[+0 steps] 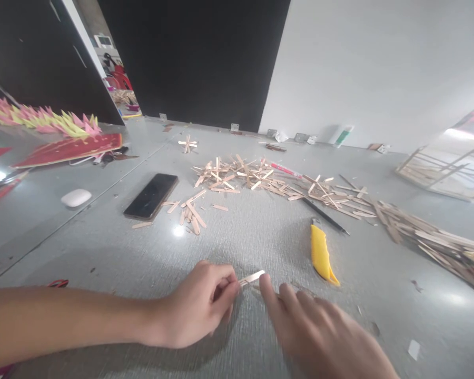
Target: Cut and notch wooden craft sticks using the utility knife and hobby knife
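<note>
Near the bottom centre my left hand [205,302] pinches small wooden stick pieces [252,277] between thumb and fingers. The pieces point right, toward my right hand [312,326]. Its index fingertip is at their free end; the other fingers lie over the table, somewhat blurred, and are apart from the thumb side, which is hidden. A yellow cutter [319,252] lies beyond my right hand, and a black pen [326,216] is behind it. Farther back spreads a pile of cut wooden sticks [237,176], some joined into star shapes.
A phone [152,196] and a white case [76,198] lie at the left. Behind them is a red board [71,150] with pink and yellow paper pieces. Long sticks [442,242] and a stick frame [438,171] occupy the right. A wall [363,68] stands behind.
</note>
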Tool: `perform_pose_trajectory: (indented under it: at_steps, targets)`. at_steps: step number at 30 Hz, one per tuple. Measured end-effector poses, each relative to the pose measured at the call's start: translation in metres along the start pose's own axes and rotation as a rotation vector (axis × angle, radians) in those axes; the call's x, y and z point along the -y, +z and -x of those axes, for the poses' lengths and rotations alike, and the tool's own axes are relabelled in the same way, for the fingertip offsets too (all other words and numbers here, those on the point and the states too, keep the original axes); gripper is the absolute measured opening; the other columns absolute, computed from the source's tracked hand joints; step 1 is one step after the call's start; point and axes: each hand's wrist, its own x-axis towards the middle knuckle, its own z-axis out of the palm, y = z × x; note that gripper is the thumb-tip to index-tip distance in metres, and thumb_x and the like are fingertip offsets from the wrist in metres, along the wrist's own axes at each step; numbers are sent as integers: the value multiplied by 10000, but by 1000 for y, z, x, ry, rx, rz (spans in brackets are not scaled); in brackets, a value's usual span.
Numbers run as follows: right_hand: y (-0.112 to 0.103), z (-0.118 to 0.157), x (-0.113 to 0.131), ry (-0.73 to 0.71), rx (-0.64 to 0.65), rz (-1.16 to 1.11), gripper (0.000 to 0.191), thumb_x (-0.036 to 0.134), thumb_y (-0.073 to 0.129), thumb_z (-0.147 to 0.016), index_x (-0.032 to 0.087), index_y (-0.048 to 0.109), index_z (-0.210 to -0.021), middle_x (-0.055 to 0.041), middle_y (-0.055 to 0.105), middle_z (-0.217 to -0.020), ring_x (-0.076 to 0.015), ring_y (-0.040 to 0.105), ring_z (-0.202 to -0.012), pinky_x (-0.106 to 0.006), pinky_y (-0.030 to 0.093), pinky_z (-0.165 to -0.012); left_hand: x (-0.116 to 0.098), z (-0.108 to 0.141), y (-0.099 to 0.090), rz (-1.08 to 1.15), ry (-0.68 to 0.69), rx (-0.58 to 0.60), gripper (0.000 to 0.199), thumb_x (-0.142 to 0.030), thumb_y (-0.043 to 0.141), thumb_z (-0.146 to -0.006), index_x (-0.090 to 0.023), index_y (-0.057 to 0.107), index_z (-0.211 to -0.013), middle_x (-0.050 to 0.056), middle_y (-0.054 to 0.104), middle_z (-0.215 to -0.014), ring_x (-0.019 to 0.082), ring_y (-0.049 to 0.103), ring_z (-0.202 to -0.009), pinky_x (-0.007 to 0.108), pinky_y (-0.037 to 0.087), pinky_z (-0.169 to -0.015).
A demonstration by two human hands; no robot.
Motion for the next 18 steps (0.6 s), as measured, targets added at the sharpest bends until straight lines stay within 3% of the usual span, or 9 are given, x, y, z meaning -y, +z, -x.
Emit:
perform_pose_trajectory:
  at_steps: [3, 7, 10, 13, 18]
  targets:
    - [6, 0, -11, -23, 0, -102, 651, -11, 575, -569, 115, 713, -1193, 24, 678, -696, -155, 627, -457, -289, 517, -409, -3, 0, 1, -8, -16, -7, 382, -430, 454, -1050, -203, 490, -744, -41, 533, -557, 88, 466, -410, 204, 340, -431]
    - [-11, -13, 8, -46, 82, 142, 390, -12, 527, -805, 58, 742, -1122, 4, 590, -583, -128, 576, -441, -235, 453, -392, -5, 1, 3, -62, 25, -44, 387, -393, 491, -1033, -199, 485, -699, -33, 558, -552, 90, 478, -448, 209, 355, -476]
    - [-24, -23, 18, -68, 116, 200, 377, -22, 459, -872, 25, 746, -1113, 7, 547, -564, -109, 555, -448, -207, 450, -413, -2, 0, 6, 15, -13, -83, 371, -421, 501, -1032, -199, 496, -735, -40, 576, -580, 85, 482, -424, 198, 354, -437]
    - [-24, -26, 13, -55, 49, 170, 433, -25, 459, -843, -13, 714, -1194, -29, 617, -649, -145, 620, -522, -258, 516, -463, 0, -1, 6, 93, -15, -98, 374, -460, 456, -1055, -195, 522, -799, -44, 595, -625, 80, 508, -423, 188, 375, -427]
    - [-10, -17, 0, 141, -136, -61, 500, -11, 466, -864, -67, 587, -1345, -45, 642, -707, -177, 644, -553, -299, 525, -465, -12, 2, -3, -10, 83, -203, 386, -434, 430, -1075, -198, 553, -794, -40, 592, -622, 85, 529, -485, 189, 393, -474]
